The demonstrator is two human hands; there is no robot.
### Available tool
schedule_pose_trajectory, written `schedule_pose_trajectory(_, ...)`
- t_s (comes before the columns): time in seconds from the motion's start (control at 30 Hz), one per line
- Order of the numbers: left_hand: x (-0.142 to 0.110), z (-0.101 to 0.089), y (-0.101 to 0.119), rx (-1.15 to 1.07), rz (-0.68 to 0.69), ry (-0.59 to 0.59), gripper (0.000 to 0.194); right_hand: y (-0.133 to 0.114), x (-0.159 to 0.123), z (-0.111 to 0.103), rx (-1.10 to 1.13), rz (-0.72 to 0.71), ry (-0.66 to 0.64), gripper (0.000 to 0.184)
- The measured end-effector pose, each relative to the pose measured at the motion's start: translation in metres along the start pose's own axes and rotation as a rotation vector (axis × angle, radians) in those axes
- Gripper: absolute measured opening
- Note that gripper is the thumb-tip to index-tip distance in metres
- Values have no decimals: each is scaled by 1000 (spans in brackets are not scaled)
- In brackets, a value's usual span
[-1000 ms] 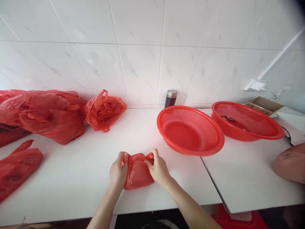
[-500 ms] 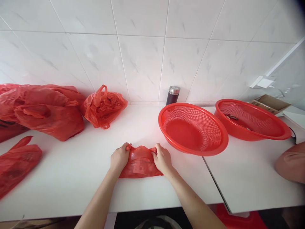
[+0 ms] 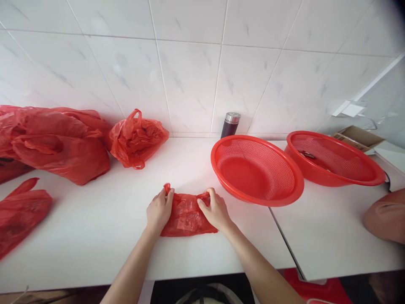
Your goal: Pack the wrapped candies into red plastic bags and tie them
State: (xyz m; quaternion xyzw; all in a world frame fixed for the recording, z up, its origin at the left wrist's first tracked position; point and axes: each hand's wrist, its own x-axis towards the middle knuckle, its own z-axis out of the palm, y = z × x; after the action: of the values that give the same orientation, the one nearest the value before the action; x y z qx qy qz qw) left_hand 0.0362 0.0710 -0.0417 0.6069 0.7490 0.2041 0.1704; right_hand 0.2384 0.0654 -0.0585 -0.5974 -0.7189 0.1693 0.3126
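Note:
A red plastic bag [image 3: 188,215] lies on the white table [image 3: 107,236] in front of me, with flat, pale pieces showing dimly through its film. At its upper left corner my left hand [image 3: 160,211] grips the plastic, and a twisted red tip sticks up past the thumb. My right hand [image 3: 215,211] pinches the upper right corner, thumb lying over the film and the fingers bent behind. What is inside the bag cannot be made out clearly.
Right of the bag stands a red perforated basket [image 3: 256,173]; another red basket [image 3: 335,160] holds small items. A dark flask [image 3: 230,125] is by the tiled wall. Red bags [image 3: 60,147] are heaped left, near a crumpled bag [image 3: 137,139] and a smaller one [image 3: 23,215].
The bag's bulging middle has sunk flatter. The left corner's tip now pokes up higher above my left hand, and my right thumb has shifted over the film.

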Motion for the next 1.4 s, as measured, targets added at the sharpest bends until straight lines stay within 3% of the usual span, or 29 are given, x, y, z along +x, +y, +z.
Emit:
schedule_pose_trajectory(0.13,-6,-2,5,-94,145,-106,44,-6,4,4,-37,8,-22,32)
schedule_pose_trajectory(0.23,-8,-2,5,-107,208,-161,30,-3,6,11,-125,-18,-25,23)
schedule_pose_trajectory(0.5,-3,6,5,-85,180,-157,19,2,8,13,-160,-57,-63,11)
schedule_pose_trajectory(0.7,-7,-10,3,-270,200,-251,33,1,0,5,-151,-76,-50,27)
schedule_pose_trajectory(0.83,-10,-24,-9,-391,116,-295,48,2,-12,-1,-84,-98,-29,41)
schedule_pose_trajectory(1.1,-27,-16,-49,-353,-254,58,57,3,-20,7,84,-73,57,41)
schedule_pose_trajectory(1.3,-25,-23,-43,-444,-225,109,45,10,-19,5,172,-51,83,38)
schedule_pose_trajectory(1.4,-22,-39,-30,-459,-158,331,35,13,-20,4,240,-43,81,36)
